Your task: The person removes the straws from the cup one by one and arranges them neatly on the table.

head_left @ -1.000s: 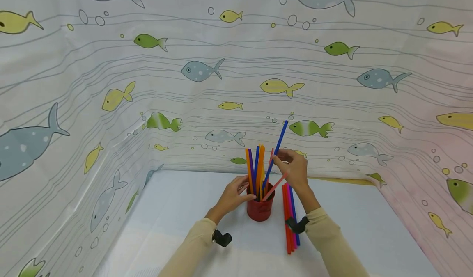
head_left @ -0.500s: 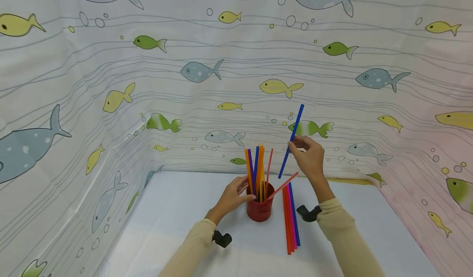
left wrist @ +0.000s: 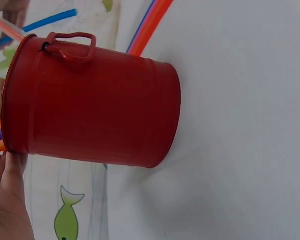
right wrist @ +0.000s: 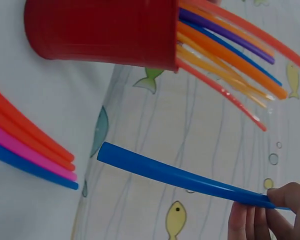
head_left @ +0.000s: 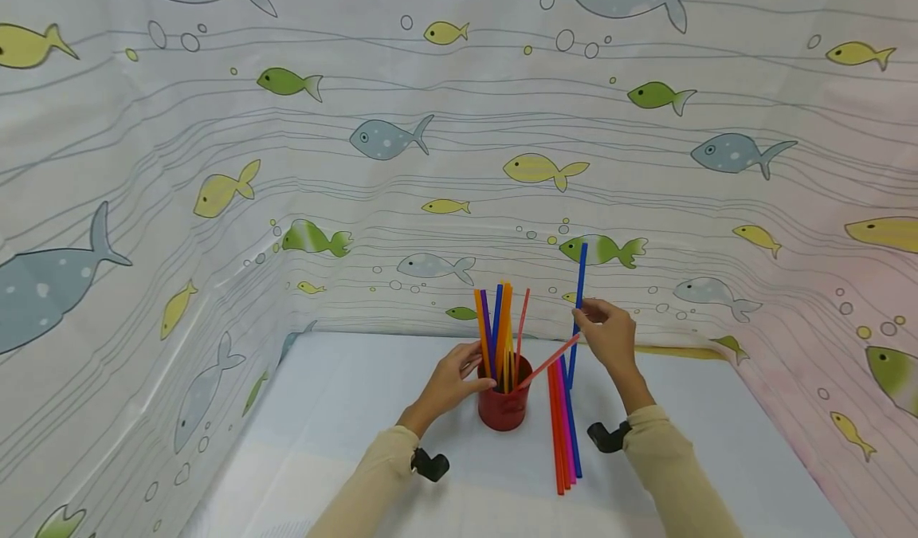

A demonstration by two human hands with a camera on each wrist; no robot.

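My left hand (head_left: pixel 450 377) holds the rim of a red metal cup (head_left: pixel 504 410), thumb on the near side and fingers round the left. The cup stands upright, a small wire loop (left wrist: pixel 80 47) on its side. Orange straws (head_left: pixel 506 315), a purple one and a blue one stand in it, with thin translucent red straws, one leaning far out to the right. Between thumb and fingertips, my right hand (head_left: pixel 610 337) pinches a blue straw (right wrist: pixel 185 175) near its middle, nearly upright. Its lower end is above the far end of the straws lying on the table.
Right of the cup, a row of straws (head_left: pixel 560 442) lies side by side on the white table (head_left: pixel 344 386): red ones, a pink one and a blue one. Fish-printed sheeting (head_left: pixel 445 235) encloses the table at the back and sides.
My right hand has lifted the blue straw out of the cup, carried it right, then lowered it towards the row, more upright. My left hand stays at the cup.
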